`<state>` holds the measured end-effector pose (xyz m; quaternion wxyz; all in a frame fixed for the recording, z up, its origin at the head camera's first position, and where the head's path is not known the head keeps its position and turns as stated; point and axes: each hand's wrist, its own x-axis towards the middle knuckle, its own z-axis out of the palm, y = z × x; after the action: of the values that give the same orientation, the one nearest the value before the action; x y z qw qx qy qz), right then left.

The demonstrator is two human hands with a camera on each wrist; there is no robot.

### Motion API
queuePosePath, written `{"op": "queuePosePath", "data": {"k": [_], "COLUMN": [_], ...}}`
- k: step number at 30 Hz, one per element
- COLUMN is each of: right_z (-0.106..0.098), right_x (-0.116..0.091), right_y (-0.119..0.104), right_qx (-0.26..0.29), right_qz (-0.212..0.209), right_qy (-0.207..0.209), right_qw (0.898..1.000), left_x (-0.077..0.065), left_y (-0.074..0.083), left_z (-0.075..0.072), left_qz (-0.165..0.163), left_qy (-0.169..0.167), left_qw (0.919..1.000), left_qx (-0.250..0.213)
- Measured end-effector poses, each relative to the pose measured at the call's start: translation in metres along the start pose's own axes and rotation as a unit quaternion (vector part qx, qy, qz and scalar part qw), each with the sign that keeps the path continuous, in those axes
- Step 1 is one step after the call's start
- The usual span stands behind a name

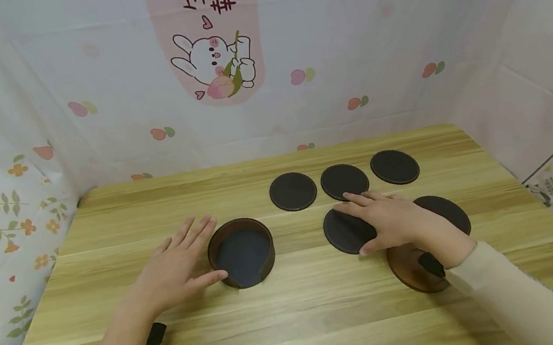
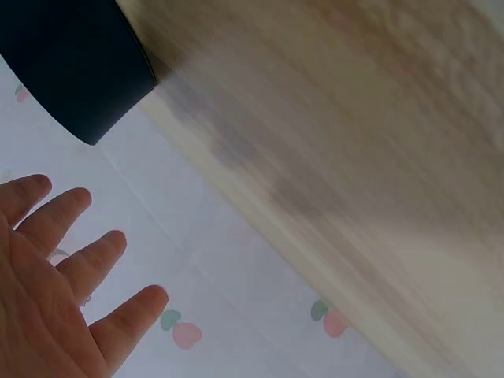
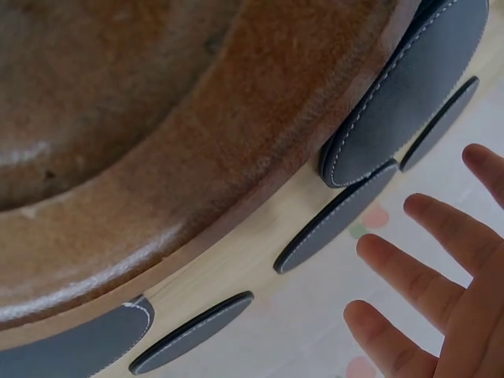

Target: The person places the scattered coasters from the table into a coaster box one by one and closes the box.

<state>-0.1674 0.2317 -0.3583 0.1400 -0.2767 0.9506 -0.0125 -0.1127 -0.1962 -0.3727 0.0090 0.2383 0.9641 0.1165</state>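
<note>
My left hand (image 1: 175,271) is beside a round black coaster holder (image 1: 243,255) with a brown inner wall and a notch at the front, its fingers straight and spread. The thumb tip overlaps the holder's near left rim in the head view. In the left wrist view, the holder's dark outer wall (image 2: 79,71) shows past the fingers. My right hand (image 1: 396,217) hovers over a round black coaster (image 1: 344,231), fingers extended and holding nothing. Under the right wrist lies a glossy brown round piece (image 1: 412,271), partly hidden by the arm; it fills much of the right wrist view.
Three more black coasters stand in a back row: one at left (image 1: 292,191), one in the middle (image 1: 343,179) and one at right (image 1: 395,166). Another coaster (image 1: 446,213) lies right of the right hand. A patterned cloth (image 1: 345,55) hangs behind the wooden table (image 1: 305,329).
</note>
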Motion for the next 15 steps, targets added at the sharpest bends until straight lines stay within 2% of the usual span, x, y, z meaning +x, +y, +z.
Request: {"op": "queuePosePath", "data": {"k": [9, 15], "right_z": [-0.002, 0.000], "right_x": [0.012, 0.016], "right_y": [0.000, 0.000], "right_qx": [0.022, 0.045], "right_qz": [-0.009, -0.017], "right_qy": [-0.057, -0.079], "right_qw": [0.998, 0.996], "left_x": [0.002, 0.004], "left_y": [0.000, -0.001], "left_z": [0.001, 0.001], "left_qz": [0.017, 0.021], "left_qy": [-0.003, -0.004], "left_qw": [0.9984, 0.9976], "left_qx": [-0.054, -0.067]}}
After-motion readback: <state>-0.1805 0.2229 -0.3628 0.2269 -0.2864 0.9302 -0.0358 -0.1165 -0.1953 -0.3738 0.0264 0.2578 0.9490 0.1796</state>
